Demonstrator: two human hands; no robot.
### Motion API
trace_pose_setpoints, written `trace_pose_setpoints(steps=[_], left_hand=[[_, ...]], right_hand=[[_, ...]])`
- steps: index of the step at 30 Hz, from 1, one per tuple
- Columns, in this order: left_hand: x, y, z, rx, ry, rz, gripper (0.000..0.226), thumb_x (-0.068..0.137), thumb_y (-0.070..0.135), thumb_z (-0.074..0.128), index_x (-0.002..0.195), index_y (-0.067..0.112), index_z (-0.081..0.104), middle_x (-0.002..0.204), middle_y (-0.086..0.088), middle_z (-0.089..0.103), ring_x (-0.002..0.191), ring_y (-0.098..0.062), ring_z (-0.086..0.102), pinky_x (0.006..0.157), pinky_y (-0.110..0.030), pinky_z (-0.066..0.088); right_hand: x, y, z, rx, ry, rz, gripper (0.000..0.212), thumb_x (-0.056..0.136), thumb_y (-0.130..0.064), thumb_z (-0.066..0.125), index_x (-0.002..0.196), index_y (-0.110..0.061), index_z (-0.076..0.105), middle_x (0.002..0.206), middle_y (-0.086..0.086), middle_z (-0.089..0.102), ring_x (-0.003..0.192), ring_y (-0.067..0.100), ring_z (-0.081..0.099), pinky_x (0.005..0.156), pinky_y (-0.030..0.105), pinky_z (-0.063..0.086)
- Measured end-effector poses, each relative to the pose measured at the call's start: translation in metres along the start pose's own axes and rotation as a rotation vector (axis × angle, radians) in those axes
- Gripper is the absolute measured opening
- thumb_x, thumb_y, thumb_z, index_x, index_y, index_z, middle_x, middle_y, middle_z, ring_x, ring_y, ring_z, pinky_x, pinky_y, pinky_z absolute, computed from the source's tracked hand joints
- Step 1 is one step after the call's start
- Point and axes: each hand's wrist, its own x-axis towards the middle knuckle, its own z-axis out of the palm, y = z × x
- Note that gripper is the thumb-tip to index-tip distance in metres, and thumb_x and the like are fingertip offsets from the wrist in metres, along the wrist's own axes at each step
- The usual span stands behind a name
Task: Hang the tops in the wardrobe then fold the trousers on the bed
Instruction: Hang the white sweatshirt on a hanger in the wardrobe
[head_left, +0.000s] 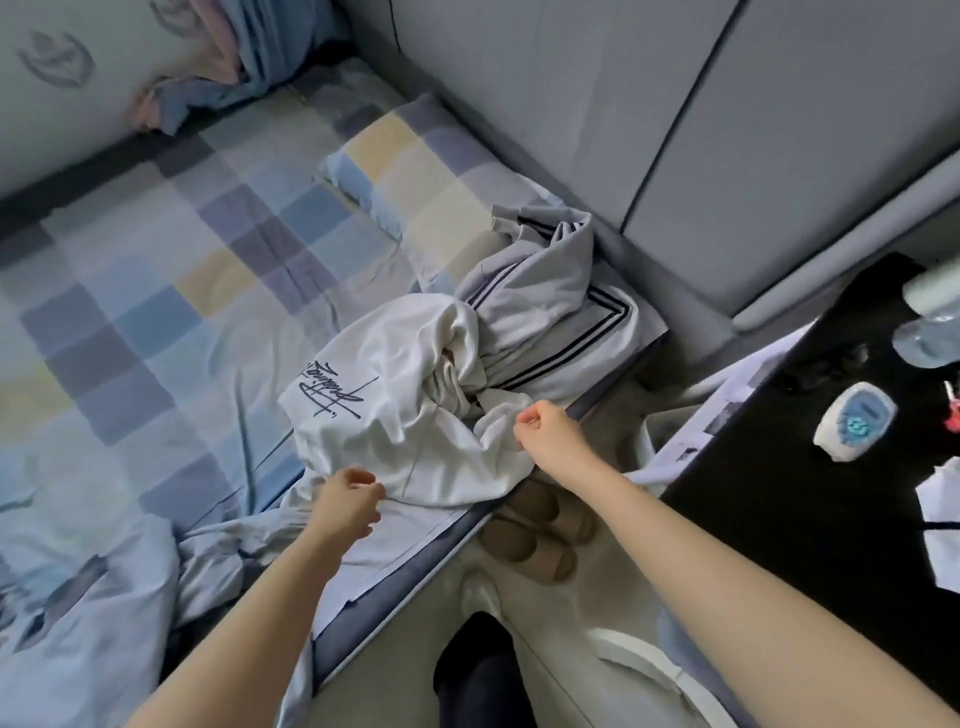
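A crumpled white top (384, 415) with dark script lettering lies at the bed's near edge. Behind it, touching it, is a bunched grey garment (540, 301) with dark stripes. My left hand (348, 501) has its fingers curled at the top's lower left hem, on the fabric. My right hand (545, 428) pinches the top's right edge near the bed's corner. The bed (156, 291) has a checked blue, purple and yellow sheet. Grey wardrobe doors (675, 130) stand shut behind the bed.
A checked pillow (400, 156) lies near the wardrobe. A pale blue duvet (78, 597) is bunched at the lower left. Brown slippers (535, 530) sit on the floor by the bed. A black desk (810, 467) with small items stands on the right.
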Motion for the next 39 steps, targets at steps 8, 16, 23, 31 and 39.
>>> trace_pose_setpoints(steps=[8, 16, 23, 31, 39], left_hand=[[0.127, 0.01, 0.045, 0.057, -0.021, -0.045, 0.014, 0.073, 0.023, 0.061, 0.076, 0.014, 0.051, 0.077, -0.009, 0.052, 0.074, -0.024, 0.047, 0.068, -0.033, 0.034], [0.222, -0.059, 0.06, -0.107, 0.026, -0.261, 0.01, 0.093, 0.019, 0.057, 0.095, 0.009, 0.058, 0.094, -0.01, 0.053, 0.084, -0.026, 0.048, 0.065, -0.031, 0.038], [0.238, -0.095, 0.064, -0.433, -0.033, -0.472, 0.041, 0.095, 0.039, 0.058, 0.125, 0.012, 0.049, 0.127, -0.006, 0.05, 0.107, -0.031, 0.056, 0.087, -0.044, 0.046], [0.207, -0.089, 0.055, -0.986, -0.121, -0.435, 0.072, 0.09, 0.064, 0.051, 0.138, 0.01, 0.047, 0.127, -0.012, 0.062, 0.117, -0.034, 0.059, 0.091, -0.047, 0.05], [0.145, 0.011, 0.006, -1.364, -0.178, -0.134, 0.04, 0.093, 0.034, 0.053, 0.126, 0.016, 0.064, 0.117, -0.007, 0.069, 0.101, -0.026, 0.068, 0.091, -0.04, 0.051]], right_hand=[[0.153, 0.018, 0.076, -0.155, -0.173, 0.038, 0.032, 0.095, -0.03, 0.05, 0.097, 0.0, 0.062, 0.079, 0.009, 0.061, 0.082, 0.025, 0.056, 0.069, 0.031, 0.043], [0.237, 0.051, 0.185, -0.377, -0.246, -0.011, 0.069, 0.091, -0.035, 0.06, 0.143, -0.003, 0.027, 0.141, 0.019, 0.04, 0.131, 0.039, 0.037, 0.105, 0.044, 0.036], [0.235, 0.066, 0.216, -0.265, -0.308, -0.025, 0.008, 0.09, -0.009, 0.047, 0.084, -0.015, 0.048, 0.089, 0.006, 0.053, 0.088, 0.026, 0.049, 0.07, 0.032, 0.037], [0.122, -0.004, 0.135, 0.637, -0.468, 0.034, 0.022, 0.08, 0.012, 0.034, 0.068, 0.002, 0.05, 0.059, 0.009, 0.036, 0.047, 0.023, 0.025, 0.049, 0.036, 0.009], [0.07, -0.029, 0.075, 0.674, -0.433, 0.067, 0.029, 0.078, 0.013, 0.031, 0.068, -0.003, 0.054, 0.061, 0.008, 0.044, 0.054, 0.02, 0.038, 0.05, 0.028, 0.026]])
